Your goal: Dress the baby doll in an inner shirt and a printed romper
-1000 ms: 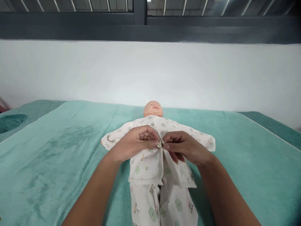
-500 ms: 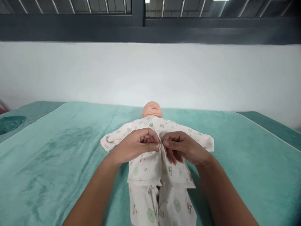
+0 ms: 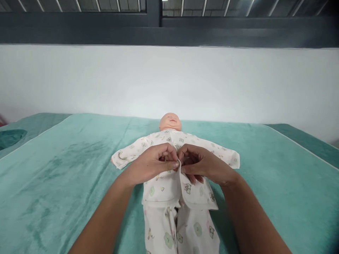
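Observation:
A baby doll (image 3: 170,121) lies on its back on a teal cloth, dressed in a white printed jacket (image 3: 164,187) and matching trousers (image 3: 182,233). My left hand (image 3: 153,163) pinches the jacket's left front edge at the chest. My right hand (image 3: 202,164) pinches the right front edge, fingers curled. The two hands meet at the jacket's opening, thumbs nearly touching. The fastening between them is hidden by my fingers.
The teal cloth (image 3: 66,169) covers a wide padded surface that runs to a white wall (image 3: 169,81) behind the doll. A darker teal patch (image 3: 10,137) lies at the far left. A dark window frame (image 3: 169,28) runs above.
My hands have drawn closer together and the two jacket fronts now overlap more at the chest. The small fastener seen between my thumbs earlier is covered now.

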### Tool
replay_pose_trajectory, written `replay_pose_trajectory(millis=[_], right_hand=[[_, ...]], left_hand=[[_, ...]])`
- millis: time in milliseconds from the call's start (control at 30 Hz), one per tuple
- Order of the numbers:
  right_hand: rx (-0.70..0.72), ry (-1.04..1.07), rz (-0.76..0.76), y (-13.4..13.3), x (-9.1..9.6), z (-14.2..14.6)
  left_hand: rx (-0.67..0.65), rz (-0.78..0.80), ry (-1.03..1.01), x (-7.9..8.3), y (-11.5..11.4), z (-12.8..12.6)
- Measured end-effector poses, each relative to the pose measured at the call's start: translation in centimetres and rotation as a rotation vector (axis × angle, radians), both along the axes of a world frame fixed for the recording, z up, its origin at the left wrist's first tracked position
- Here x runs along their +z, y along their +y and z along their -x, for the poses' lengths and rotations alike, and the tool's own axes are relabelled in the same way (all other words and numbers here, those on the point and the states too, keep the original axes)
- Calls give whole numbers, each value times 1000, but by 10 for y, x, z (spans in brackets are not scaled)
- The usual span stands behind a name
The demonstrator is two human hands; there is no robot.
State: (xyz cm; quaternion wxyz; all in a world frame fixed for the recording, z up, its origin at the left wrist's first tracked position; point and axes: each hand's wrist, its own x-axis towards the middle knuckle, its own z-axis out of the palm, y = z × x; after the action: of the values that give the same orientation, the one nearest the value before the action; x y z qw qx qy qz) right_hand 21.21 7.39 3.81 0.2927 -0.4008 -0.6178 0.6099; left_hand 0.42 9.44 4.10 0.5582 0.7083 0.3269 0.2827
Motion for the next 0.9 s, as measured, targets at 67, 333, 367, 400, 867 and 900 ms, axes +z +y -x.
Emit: replay_pose_trajectory(millis=[67,333,367,400,867,900], right_hand=[[-12,-39,-3,-1,2,2],[-47,-118,-10,-4,6,7],[-47,-119,-10,-4,6,7],[-45,-120,-10,-4,5,8],[-30,-105,-57,-4,1,7],[-26,-109,-54,-4,0,6]], left_hand=[[1,4,-3,0,0,-1],[-3,-18,23,-2,1,-1],[-2,-21,27,-2,1,-1],[2,-25,33,-2,1,-1],[26,-71,83,0,-3,-4],[37,-81,96,0,-3,-3]])
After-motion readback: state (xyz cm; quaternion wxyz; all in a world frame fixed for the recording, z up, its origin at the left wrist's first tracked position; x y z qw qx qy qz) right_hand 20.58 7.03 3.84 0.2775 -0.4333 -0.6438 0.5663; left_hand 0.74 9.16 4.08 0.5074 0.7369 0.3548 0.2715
